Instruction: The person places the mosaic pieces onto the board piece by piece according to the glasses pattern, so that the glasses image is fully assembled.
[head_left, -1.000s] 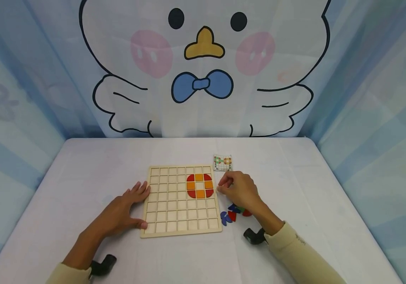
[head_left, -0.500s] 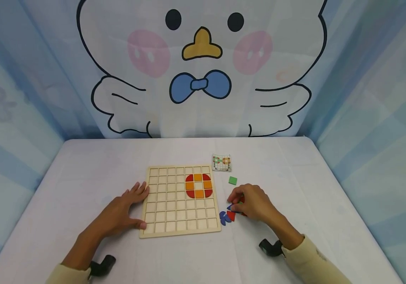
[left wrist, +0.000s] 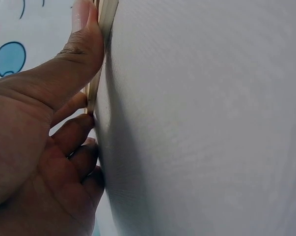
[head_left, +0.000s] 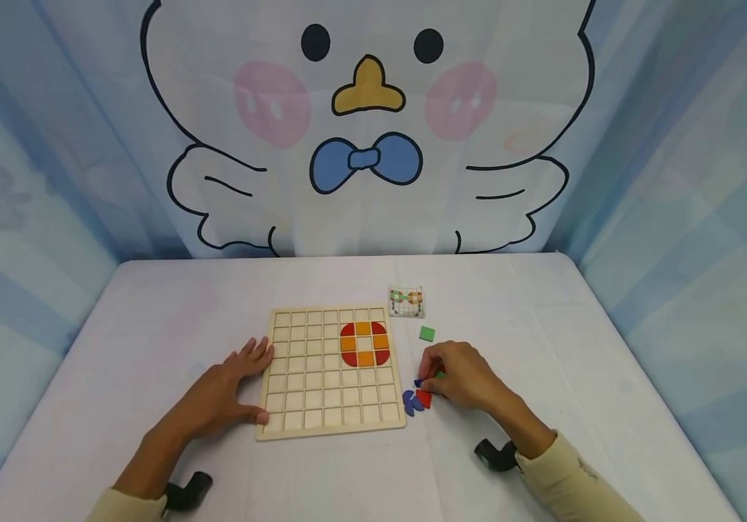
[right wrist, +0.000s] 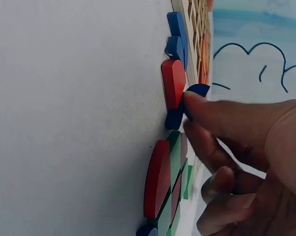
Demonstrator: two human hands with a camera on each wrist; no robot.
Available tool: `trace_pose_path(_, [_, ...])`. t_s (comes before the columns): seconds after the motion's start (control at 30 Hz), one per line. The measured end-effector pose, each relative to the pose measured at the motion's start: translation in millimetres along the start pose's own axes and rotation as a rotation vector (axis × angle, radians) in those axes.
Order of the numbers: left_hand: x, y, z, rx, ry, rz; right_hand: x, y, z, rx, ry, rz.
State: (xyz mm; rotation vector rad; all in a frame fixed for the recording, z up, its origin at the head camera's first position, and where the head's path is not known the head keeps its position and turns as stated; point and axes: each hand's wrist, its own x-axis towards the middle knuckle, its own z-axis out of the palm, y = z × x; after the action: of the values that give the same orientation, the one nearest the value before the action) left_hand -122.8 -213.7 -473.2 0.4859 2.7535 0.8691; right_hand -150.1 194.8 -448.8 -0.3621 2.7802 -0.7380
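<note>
Right fingers (right wrist: 202, 109) are pinching a blue piece (right wrist: 200, 89), probably for placing toward nine o'clock; spread left fingers (head_left: 259, 351) are bracing the board (head_left: 331, 380).

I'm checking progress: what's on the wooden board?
Four red pieces and four orange squares ring one bare cell of the wooden board. Cells beneath are covered; the left hand hides part of the rim.

White table (head_left: 347, 478) — gridded board (head_left: 331, 380), small card (head_left: 407, 301), green square (head_left: 427, 333), coloured pieces (head_left: 423, 398)
</note>
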Motion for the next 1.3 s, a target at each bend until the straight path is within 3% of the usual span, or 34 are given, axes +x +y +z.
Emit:
trace_pose_path(0.33, [-0.7,-1.6,1.0,0.003,0.004,0.005,-0.7,0,3,0.081,0.032,-0.146])
trace_pose_path(0.8, [-1.5,-0.9,1.5,-0.005,0.0,-0.001,2.8,-13,10,0.146,0.088,-0.096])
trace_pose_path(1.07, [-1.2,1.5,0.1,-0.003,-0.002,-0.002,6.0,-22,16,0.118,0.186,-0.058])
trace_pose_path(1.3, [-1.5,2.0,-1.8,0.003,0.001,0.0,8.3,-27,19,0.154,0.16,-0.055])
